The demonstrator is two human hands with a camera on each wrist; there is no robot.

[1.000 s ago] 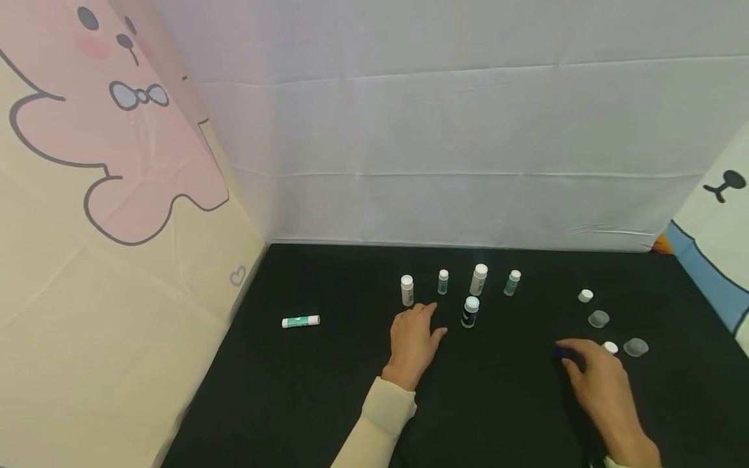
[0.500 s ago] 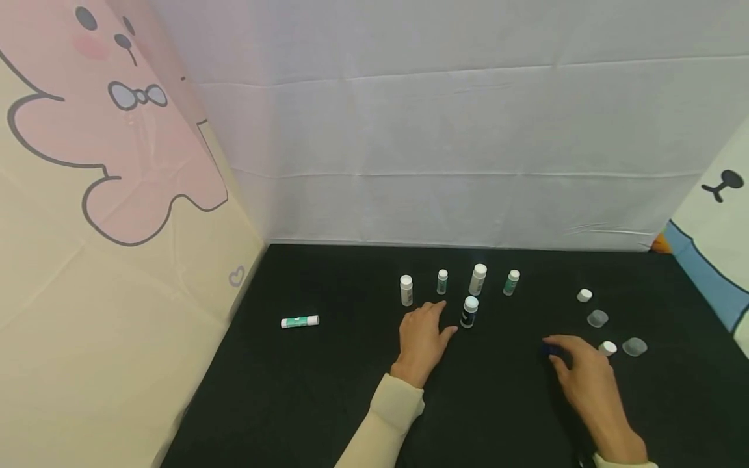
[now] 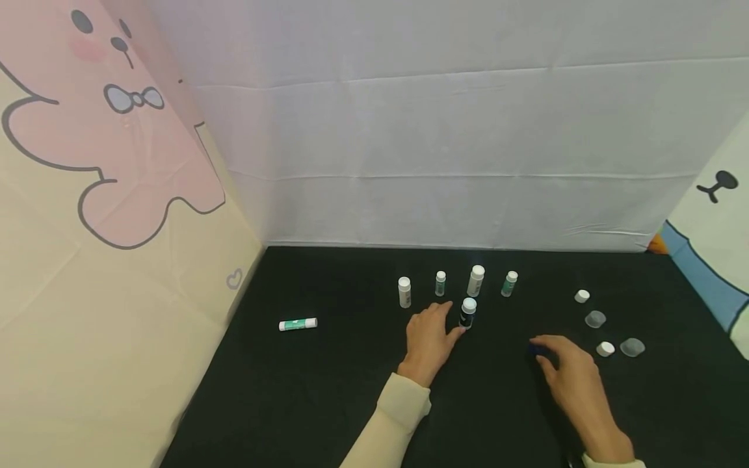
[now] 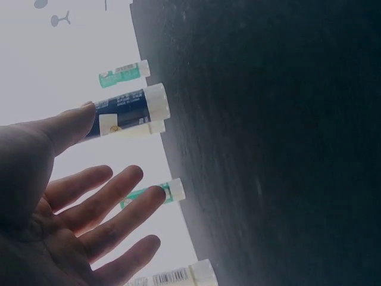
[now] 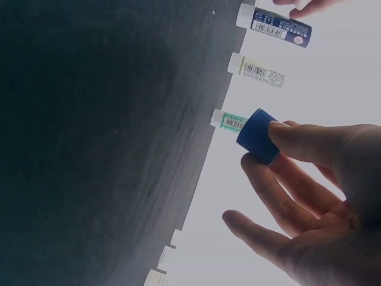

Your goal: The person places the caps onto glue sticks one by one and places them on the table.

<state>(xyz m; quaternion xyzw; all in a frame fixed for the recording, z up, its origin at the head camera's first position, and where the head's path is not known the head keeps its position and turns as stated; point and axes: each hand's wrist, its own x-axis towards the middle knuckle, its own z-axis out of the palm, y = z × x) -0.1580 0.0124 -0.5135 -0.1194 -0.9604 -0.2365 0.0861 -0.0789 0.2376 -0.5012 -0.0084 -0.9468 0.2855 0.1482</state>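
In the head view my left hand [image 3: 430,338] reaches up to a dark blue glue stick [image 3: 467,314] that stands upright with a white top. The thumb tip overlaps the label of this dark blue glue stick [image 4: 128,112] in the left wrist view, while the other fingers [image 4: 128,229] spread apart. My right hand [image 3: 570,377], farther right, pinches a blue cap [image 5: 259,136] between thumb and fingers. From above, the hand mostly covers that cap. Behind the dark blue stick stand a white-labelled glue stick [image 3: 476,281] and a green-labelled one [image 3: 510,284].
To the left stand another white glue stick [image 3: 404,292] and a small green one [image 3: 440,284]. A green-and-white glue stick [image 3: 298,324] lies on its side. At the right lie white caps [image 3: 605,350] and translucent caps [image 3: 632,348] on the black table [image 3: 281,403].
My left hand has moved right, up to the dark blue glue stick. The right hand has shifted left with the blue cap, away from the white cap beside it.
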